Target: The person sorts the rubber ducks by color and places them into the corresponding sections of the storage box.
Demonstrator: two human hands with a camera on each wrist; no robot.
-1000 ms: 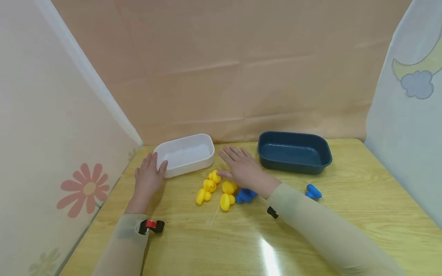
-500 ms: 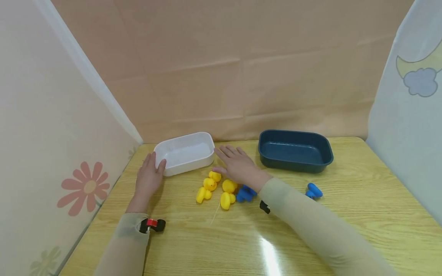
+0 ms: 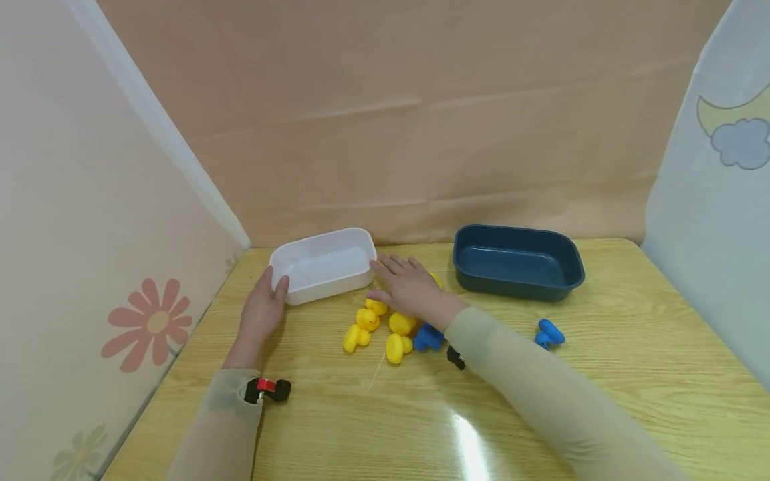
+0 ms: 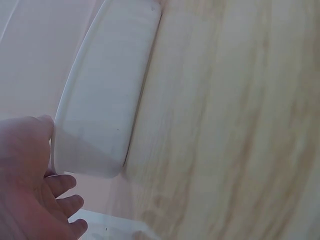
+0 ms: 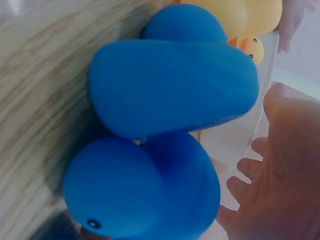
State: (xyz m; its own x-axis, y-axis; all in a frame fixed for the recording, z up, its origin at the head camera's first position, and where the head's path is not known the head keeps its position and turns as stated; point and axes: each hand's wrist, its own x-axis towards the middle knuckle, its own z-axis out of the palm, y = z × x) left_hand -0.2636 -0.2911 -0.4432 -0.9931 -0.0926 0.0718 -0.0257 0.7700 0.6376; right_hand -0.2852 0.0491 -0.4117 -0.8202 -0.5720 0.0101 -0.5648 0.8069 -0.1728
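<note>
My left hand [image 3: 261, 310] holds the left end of a white tray [image 3: 321, 288], thumb at the front corner and fingers round the outer side. Up close in the left wrist view, the thumb touches the tray's rim. My right hand [image 3: 412, 287] is spread palm down by the tray's right end, its fingertips at the rim and nothing held. Below and beside it lie yellow rubber ducks [image 3: 368, 319] and blue rubber ducks [image 3: 427, 339], partly hidden by hand and forearm. The right wrist view shows a blue duck [image 5: 170, 90] close to the camera.
A dark blue tray [image 3: 511, 288] stands at the back right of the wooden table [image 3: 361, 427]. In front of it lies a lone blue duck [image 3: 549, 334]. A brown backdrop [image 3: 391, 133] rises behind, with pale cloth at both sides.
My right hand has shifted slightly left, toward the white tray's right end. The left hand's fingers have drawn closer round the tray's left end. The ducks stay in place.
</note>
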